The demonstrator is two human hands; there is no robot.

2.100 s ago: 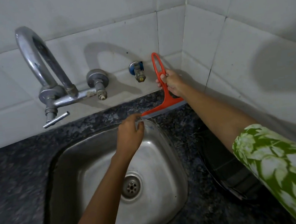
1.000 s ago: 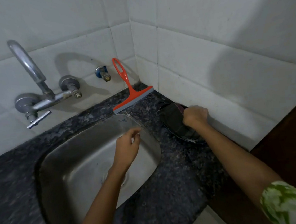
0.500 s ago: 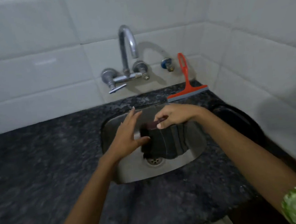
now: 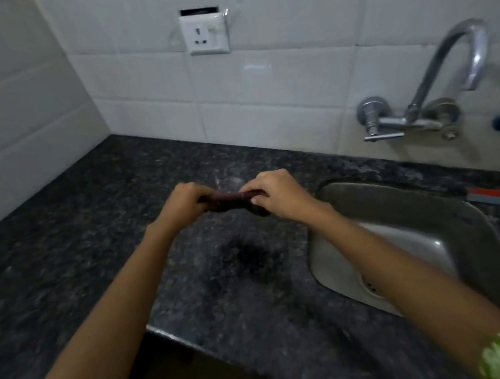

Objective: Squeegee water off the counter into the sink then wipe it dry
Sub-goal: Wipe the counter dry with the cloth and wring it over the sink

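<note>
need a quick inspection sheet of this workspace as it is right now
surface: dark speckled counter; a darker patch in front of the hands, wet or shadow, cannot tell
job's things: dark cloth stretched between both hands above the counter; red squeegee at the sink's far rim, partly out of frame
clutter: nothing seen
grippers: left hand and right hand each grip an end of the cloth
cables: nothing seen
surroundings: white tiled walls, socket, tap beyond the sink
</note>
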